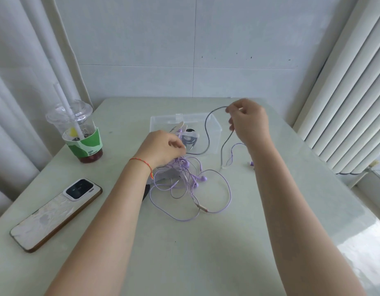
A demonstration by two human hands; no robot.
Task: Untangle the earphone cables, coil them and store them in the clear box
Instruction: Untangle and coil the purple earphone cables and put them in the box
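The purple earphone cables (185, 184) lie tangled mid-frame on your pale green table (206, 253), just before the clear box (214, 127). Your left hand (161, 149) clutches the tangle; your right hand (248, 120) pinches a grey cable (207, 133) aloft. A phone (56, 212) and a drink cup (78, 129) sit left; white tiles and curtains stand behind.

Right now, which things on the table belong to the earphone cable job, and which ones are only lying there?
For the job:
- purple earphone cables, tangled
- grey cable, pinched by the right hand
- clear box
- left hand, gripping the purple tangle

Just lying about:
- phone, face down
- drink cup with straw
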